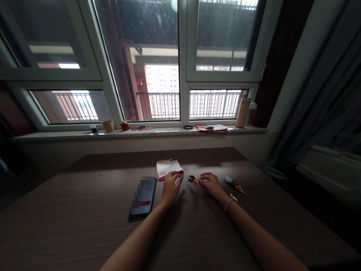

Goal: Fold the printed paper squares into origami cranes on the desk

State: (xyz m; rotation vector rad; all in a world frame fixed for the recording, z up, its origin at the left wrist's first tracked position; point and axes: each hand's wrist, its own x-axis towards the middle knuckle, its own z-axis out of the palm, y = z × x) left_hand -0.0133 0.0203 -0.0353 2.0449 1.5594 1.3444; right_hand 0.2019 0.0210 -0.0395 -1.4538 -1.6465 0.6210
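Note:
My right hand (211,184) has its thumb and fingers at the edge of a small folded colourful paper (194,180), pinching it just above the table. To the left, my left hand (171,187) hovers beside that paper, fingers bent and a little apart, with nothing visible in them. Its fingertips are close to the right corner of a stack of printed paper sheets (169,168), partly in front of it. A second folded colourful paper (236,184) lies on the table, right of my right hand.
A phone (143,197) lies on the brown table (84,210), left of my left forearm. On the windowsill stand a paper cup (108,126), a red spool-like item (125,126) and a tan bottle (243,113). Scissors (208,128) rest there on papers (220,128), near a tape roll (188,127).

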